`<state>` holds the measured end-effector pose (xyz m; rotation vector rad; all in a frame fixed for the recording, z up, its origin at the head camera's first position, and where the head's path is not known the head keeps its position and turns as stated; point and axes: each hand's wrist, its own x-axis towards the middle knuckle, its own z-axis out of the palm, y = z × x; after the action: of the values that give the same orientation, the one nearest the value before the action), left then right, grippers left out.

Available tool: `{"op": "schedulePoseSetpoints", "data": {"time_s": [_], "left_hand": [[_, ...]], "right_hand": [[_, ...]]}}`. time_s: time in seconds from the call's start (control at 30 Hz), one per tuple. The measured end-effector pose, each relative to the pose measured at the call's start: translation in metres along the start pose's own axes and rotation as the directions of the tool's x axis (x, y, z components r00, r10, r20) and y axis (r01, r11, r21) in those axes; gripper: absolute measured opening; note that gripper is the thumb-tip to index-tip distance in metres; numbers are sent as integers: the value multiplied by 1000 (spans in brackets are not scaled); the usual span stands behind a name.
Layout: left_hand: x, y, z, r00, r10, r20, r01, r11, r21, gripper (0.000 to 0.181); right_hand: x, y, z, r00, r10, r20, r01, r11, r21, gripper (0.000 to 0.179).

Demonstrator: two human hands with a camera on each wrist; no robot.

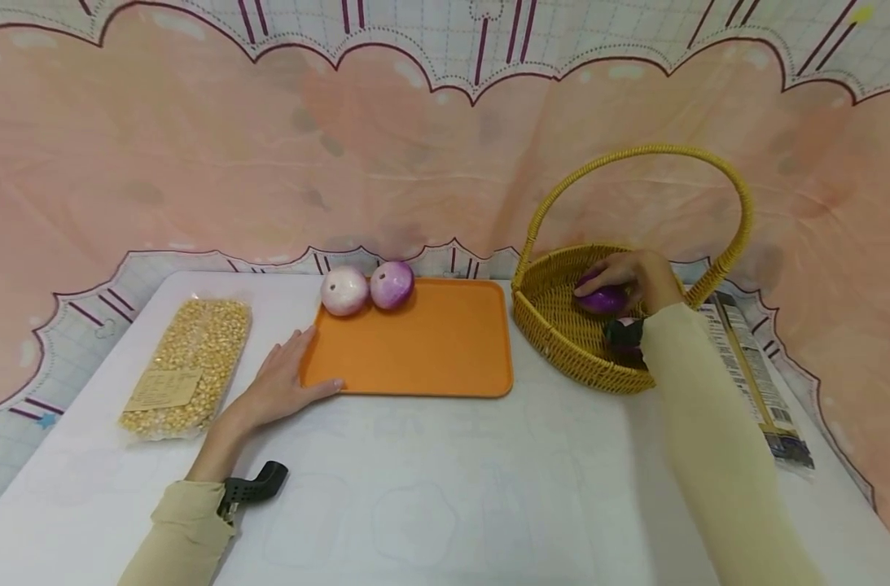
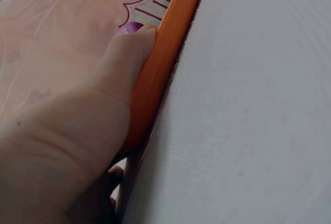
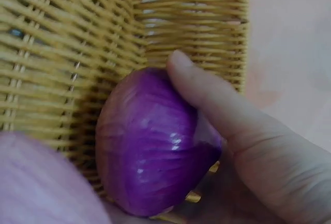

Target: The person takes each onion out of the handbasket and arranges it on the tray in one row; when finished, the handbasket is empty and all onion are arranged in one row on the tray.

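Observation:
In the head view my right hand [image 1: 628, 277] reaches into a yellow wicker basket [image 1: 562, 346] and holds a purple onion [image 1: 603, 299]. Its thumb lies on the onion's glossy side in the right wrist view, where the basket's woven wall [image 3: 46, 74] shows behind. A paler onion [image 3: 41, 188] is partly visible at the lower left there. My left hand [image 1: 287, 382] rests at the near left corner of an orange tray [image 1: 430, 350], fingers spread and straight, thumb on the rim. Two pinkish-purple onions, one pale [image 1: 344, 291] and one darker [image 1: 392, 286], sit at the tray's back left.
A clear bag of corn kernels [image 1: 188, 366] lies on the white table [image 1: 445, 488] left of the left hand. Another printed packet [image 1: 756, 374] lies right of the basket, partly behind the right sleeve. The basket's tall handle [image 1: 650, 150] arches above the right hand.

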<state>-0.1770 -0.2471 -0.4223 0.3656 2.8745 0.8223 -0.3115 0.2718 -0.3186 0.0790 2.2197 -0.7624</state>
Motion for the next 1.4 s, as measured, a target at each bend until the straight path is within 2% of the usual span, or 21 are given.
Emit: {"op": "schedulePoseSetpoints", "data": {"time_s": [0.23, 0.37, 0.43, 0.5, 0.63, 0.73, 0.9, 1.03, 1.17, 1.33, 1.4], "left_hand": [[-1, 0, 5, 1000, 8, -12, -8, 1000, 0, 104], [-1, 0, 4, 1000, 11, -29, -11, 1000, 6, 103], [0, 0, 4, 999, 9, -31, -9, 1000, 4, 103], [0, 0, 4, 1000, 4, -26, -4, 1000, 4, 103], [-1, 1, 2, 1000, 2, -16, -2, 1000, 5, 103], [-1, 1, 1, 1000, 4, -12, -4, 1000, 5, 103], [-1, 2, -2, 1000, 1, -6, -1, 1000, 4, 104], [-1, 2, -2, 1000, -2, -4, 2, 1000, -1, 104], [-1, 2, -1, 1000, -3, -8, 3, 1000, 3, 104], [-2, 3, -1, 1000, -9, -14, 9, 1000, 2, 104], [-2, 3, 0, 1000, -15, -14, 15, 1000, -3, 103]], "right_hand": [[2, 6, -6, 998, -64, 5, 64, 997, -47, 80], [-1, 4, -10, 989, -147, -24, 145, 987, -75, 76], [-4, 2, -10, 977, -207, -43, 202, 975, -94, 74], [-7, 0, -9, 956, -284, -70, 273, 953, -133, 70], [-17, -2, -5, 895, -421, -146, 389, 898, -207, 56], [-25, -3, -1, 857, -480, -189, 436, 870, -230, 53], [-41, -10, 8, 811, -548, -203, 499, 830, -248, 48], [-54, -16, 28, 800, -566, -201, 521, 820, -237, 42], [-67, -23, 52, 789, -573, -221, 546, 820, -172, 43], [-69, -33, 78, 754, -616, -227, 607, 786, -115, 46], [-68, -36, 88, 733, -638, -236, 634, 767, -99, 47]]}}
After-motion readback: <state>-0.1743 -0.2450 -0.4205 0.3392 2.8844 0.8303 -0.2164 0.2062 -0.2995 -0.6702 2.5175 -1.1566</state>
